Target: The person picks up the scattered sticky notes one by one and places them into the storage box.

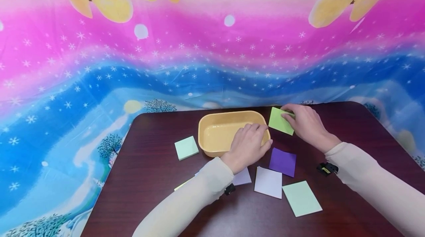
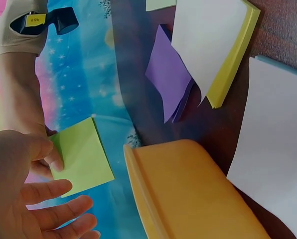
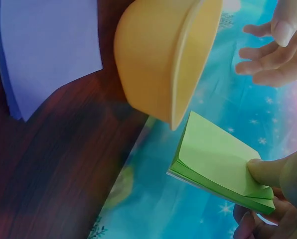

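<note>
Jutting from the right hand's [image 1: 308,123] pinch, a square, many-leaved lime-green pad [image 1: 279,122] hangs between both hands. The left hand [image 1: 248,144], fingers loosely spread, is over a yellow basin [image 1: 217,135]. Beneath them lies a dark reddish wood-grain counter [image 1: 149,141]; beyond hangs pink-and-blue snowflake cloth [image 1: 212,49].

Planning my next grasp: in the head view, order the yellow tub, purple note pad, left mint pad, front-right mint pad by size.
Yellow tub
Front-right mint pad
Purple note pad
Left mint pad
Nearness to the camera may skew the pads' order.
</note>
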Available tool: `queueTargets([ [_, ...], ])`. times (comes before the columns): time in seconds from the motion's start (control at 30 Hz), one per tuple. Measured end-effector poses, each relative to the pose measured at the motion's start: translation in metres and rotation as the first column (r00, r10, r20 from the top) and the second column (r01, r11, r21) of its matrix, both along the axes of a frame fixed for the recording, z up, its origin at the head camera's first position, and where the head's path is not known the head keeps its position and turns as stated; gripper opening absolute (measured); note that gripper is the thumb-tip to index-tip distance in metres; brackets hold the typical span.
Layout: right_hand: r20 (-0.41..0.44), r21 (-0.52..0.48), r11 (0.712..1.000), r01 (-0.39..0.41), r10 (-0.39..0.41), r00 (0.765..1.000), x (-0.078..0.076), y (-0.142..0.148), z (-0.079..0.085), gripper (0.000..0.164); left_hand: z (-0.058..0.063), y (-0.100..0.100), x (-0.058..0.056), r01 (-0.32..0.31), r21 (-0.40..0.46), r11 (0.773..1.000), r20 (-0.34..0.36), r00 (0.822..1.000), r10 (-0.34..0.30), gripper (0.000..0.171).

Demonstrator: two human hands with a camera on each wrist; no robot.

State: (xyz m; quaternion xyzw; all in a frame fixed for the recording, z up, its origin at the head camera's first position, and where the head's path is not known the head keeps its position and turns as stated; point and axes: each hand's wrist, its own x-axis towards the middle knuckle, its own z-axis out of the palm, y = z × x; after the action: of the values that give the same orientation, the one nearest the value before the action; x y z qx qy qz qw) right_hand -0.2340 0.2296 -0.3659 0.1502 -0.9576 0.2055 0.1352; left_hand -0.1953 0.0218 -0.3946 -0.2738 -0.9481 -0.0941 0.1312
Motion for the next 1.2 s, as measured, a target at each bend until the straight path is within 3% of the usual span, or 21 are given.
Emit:
queueTargets([
  [0.43,-0.029,-0.004,1.000,-0.023,0.022,0.999,0.006,-0.011,0.008,0.022,0.006,-0.009,-0.006,-0.003,0.022,1.000,0.000,1.000,0.003,0.043],
  [0.77,-0.019,-0.014,0.999,-0.030,0.030,0.999,0.007,-0.024,0.007,0.022,0.009,-0.016,-0.008,-0.019,0.011,1.000,0.043,0.999,0.019,0.050],
  [1.2,-0.010,-0.047,0.997,-0.056,0.055,0.998,0.004,-0.040,0.003,0.020,0.006,-0.026,-0.013,-0.031,0.048,0.998,0.056,0.998,0.028,0.047],
])
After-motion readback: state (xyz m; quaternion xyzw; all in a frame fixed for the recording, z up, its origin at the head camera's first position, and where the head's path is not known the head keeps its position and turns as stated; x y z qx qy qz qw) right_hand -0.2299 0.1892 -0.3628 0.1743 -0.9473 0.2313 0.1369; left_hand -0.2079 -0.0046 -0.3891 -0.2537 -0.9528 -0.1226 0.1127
